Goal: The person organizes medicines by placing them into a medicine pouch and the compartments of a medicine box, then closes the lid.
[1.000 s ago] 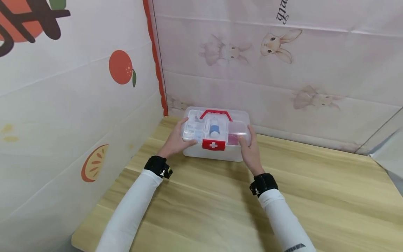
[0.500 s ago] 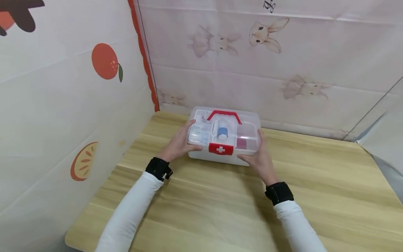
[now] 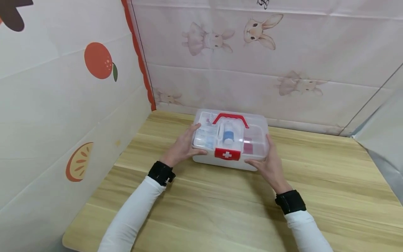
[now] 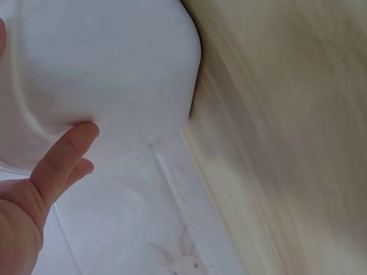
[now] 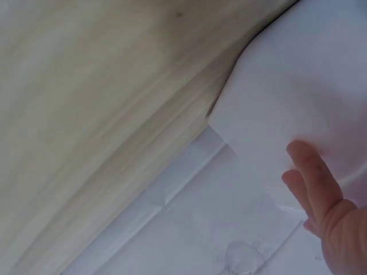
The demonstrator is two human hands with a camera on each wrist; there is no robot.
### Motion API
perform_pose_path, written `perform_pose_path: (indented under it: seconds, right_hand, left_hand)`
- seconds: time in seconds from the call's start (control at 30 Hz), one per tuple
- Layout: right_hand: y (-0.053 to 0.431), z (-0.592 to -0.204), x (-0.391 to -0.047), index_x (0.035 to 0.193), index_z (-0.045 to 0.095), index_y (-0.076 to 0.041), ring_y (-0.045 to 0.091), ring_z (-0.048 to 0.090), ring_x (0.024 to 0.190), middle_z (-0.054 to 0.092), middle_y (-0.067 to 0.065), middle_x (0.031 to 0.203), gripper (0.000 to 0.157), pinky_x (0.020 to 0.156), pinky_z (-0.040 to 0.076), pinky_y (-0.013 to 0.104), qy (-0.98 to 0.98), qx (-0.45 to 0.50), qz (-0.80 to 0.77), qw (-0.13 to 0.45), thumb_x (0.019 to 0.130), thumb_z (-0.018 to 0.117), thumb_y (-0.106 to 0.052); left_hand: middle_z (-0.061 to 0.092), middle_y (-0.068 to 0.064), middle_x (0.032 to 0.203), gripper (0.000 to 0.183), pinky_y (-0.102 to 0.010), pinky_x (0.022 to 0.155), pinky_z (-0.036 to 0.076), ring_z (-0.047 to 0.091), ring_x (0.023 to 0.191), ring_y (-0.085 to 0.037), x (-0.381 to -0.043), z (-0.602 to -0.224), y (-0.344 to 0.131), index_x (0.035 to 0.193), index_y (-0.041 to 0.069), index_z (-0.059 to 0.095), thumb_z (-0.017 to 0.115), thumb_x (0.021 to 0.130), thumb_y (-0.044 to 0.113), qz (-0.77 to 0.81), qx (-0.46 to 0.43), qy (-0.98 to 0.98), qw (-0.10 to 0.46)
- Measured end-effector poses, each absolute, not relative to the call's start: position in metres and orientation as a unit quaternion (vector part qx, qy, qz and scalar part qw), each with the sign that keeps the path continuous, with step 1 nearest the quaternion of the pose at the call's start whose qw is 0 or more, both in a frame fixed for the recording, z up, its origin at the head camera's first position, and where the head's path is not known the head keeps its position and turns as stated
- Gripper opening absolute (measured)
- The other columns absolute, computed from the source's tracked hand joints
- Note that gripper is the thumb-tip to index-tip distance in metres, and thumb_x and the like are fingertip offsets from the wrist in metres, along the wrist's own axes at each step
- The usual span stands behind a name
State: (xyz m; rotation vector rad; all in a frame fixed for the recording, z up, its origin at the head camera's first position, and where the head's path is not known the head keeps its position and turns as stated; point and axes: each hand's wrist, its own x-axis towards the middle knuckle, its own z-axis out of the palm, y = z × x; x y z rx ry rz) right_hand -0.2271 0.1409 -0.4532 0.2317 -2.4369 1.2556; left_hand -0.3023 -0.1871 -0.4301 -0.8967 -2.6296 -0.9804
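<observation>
A first-aid box (image 3: 217,161) with a white base and clear lid stands on the wooden table. Its red handle (image 3: 231,116) lies folded on the lid, and a red latch (image 3: 227,154) with a white cross sits at the front. My left hand (image 3: 180,148) grips the left end, thumb along the front edge. At the other end my right hand (image 3: 273,170) holds it likewise, thumb below the lid's rim. In both wrist views, fingertips (image 4: 86,130) press the box's end walls. A bottle with a blue band (image 3: 228,135) shows through the lid.
The wooden table (image 3: 201,210) spreads in front and to the right. A white wall sheet with rabbit prints (image 3: 220,77) rises close behind the box. Another sheet with fruit prints (image 3: 63,112) stands along the left edge.
The box has shifted right and toward me, with both hands on it. My right thumb has slid from the lid's top to below its front rim. The head view has turned slightly right.
</observation>
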Motion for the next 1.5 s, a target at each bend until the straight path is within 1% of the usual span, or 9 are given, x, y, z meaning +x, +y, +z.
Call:
perform_pose_path:
  seconds: [0.17, 0.43, 0.8, 1.0, 1.13, 1.23, 1.33, 1.43, 1.5]
  right_hand:
    - [0.149, -0.453, -0.214, 0.159, 0.011, -0.024, 0.039, 0.052, 0.114, 0.041, 0.019, 0.142, 0.116, 0.09, 0.051, 0.058, -0.871, 0.084, 0.439, 0.206, 0.073, 0.088, -0.011]
    - [0.156, -0.454, -0.195, 0.158, 0.012, -0.028, 0.035, 0.053, 0.115, 0.042, 0.015, 0.143, 0.118, 0.087, 0.052, 0.056, -0.869, 0.091, 0.437, 0.213, 0.071, 0.089, -0.01]
    - [0.171, -0.453, -0.163, 0.158, 0.013, -0.022, 0.039, 0.054, 0.113, 0.042, 0.019, 0.142, 0.123, 0.082, 0.052, 0.056, -0.888, 0.071, 0.395, 0.226, 0.066, 0.092, -0.009]
    - [0.178, -0.453, -0.154, 0.159, 0.011, -0.024, 0.04, 0.056, 0.113, 0.043, 0.02, 0.142, 0.126, 0.082, 0.052, 0.055, -0.894, 0.07, 0.382, 0.224, 0.064, 0.093, -0.008]
    - [0.179, -0.453, -0.149, 0.158, 0.011, -0.019, 0.042, 0.055, 0.111, 0.042, 0.023, 0.142, 0.128, 0.081, 0.051, 0.057, -0.897, 0.075, 0.368, 0.234, 0.062, 0.094, -0.006]
    - [0.179, -0.453, -0.147, 0.158, 0.011, -0.018, 0.043, 0.055, 0.111, 0.041, 0.024, 0.141, 0.129, 0.081, 0.051, 0.058, -0.897, 0.076, 0.365, 0.236, 0.061, 0.094, -0.005]
    - [0.179, -0.454, -0.146, 0.158, 0.01, -0.018, 0.043, 0.053, 0.113, 0.04, 0.023, 0.143, 0.128, 0.083, 0.05, 0.059, -0.9, 0.069, 0.364, 0.23, 0.062, 0.094, -0.006]
    - [0.18, -0.453, -0.144, 0.158, 0.011, -0.014, 0.046, 0.045, 0.124, 0.031, 0.023, 0.151, 0.126, 0.088, 0.047, 0.063, -0.906, 0.062, 0.35, 0.232, 0.063, 0.094, -0.009]
    - [0.181, -0.451, -0.143, 0.156, 0.014, -0.008, 0.047, 0.037, 0.133, 0.023, 0.023, 0.157, 0.125, 0.091, 0.044, 0.065, -0.912, 0.065, 0.323, 0.245, 0.061, 0.096, -0.013]
  left_hand:
    - [0.035, -0.013, 0.15, 0.108, -0.046, 0.1, 0.047, 0.048, 0.124, -0.029, -0.294, -0.431, -0.179, 0.155, 0.014, 0.019, 0.085, 0.073, 0.039, -0.327, -0.32, -0.882, 0.111]
    - [0.032, -0.015, 0.154, 0.108, -0.045, 0.099, 0.048, 0.05, 0.125, -0.029, -0.276, -0.429, -0.174, 0.154, 0.014, 0.019, 0.086, 0.074, 0.038, -0.311, -0.343, -0.877, 0.13]
    - [0.036, -0.017, 0.152, 0.109, -0.039, 0.097, 0.05, 0.053, 0.122, -0.027, -0.254, -0.43, -0.16, 0.153, 0.009, 0.023, 0.088, 0.071, 0.041, -0.281, -0.372, -0.867, 0.174]
    - [0.037, -0.018, 0.152, 0.11, -0.04, 0.097, 0.05, 0.055, 0.119, -0.027, -0.241, -0.431, -0.154, 0.152, 0.008, 0.025, 0.089, 0.07, 0.043, -0.272, -0.366, -0.872, 0.18]
    - [0.037, -0.019, 0.152, 0.11, -0.042, 0.097, 0.049, 0.054, 0.123, -0.029, -0.236, -0.433, -0.154, 0.153, 0.007, 0.025, 0.089, 0.07, 0.044, -0.266, -0.362, -0.875, 0.182]
    - [0.035, -0.019, 0.153, 0.111, -0.045, 0.098, 0.048, 0.052, 0.126, -0.031, -0.233, -0.435, -0.153, 0.153, 0.009, 0.024, 0.088, 0.07, 0.045, -0.262, -0.358, -0.876, 0.189]
    - [0.03, -0.019, 0.156, 0.111, -0.047, 0.102, 0.047, 0.043, 0.132, -0.032, -0.233, -0.436, -0.153, 0.153, 0.009, 0.023, 0.087, 0.071, 0.049, -0.242, -0.359, -0.878, 0.204]
    - [0.028, -0.017, 0.158, 0.109, -0.049, 0.107, 0.042, 0.033, 0.14, -0.034, -0.233, -0.432, -0.153, 0.151, 0.006, 0.027, 0.083, 0.072, 0.056, -0.19, -0.362, -0.885, 0.222]
    - [0.031, -0.015, 0.158, 0.107, -0.048, 0.11, 0.039, 0.032, 0.142, -0.033, -0.233, -0.427, -0.153, 0.15, 0.004, 0.032, 0.079, 0.073, 0.062, -0.148, -0.368, -0.888, 0.231]
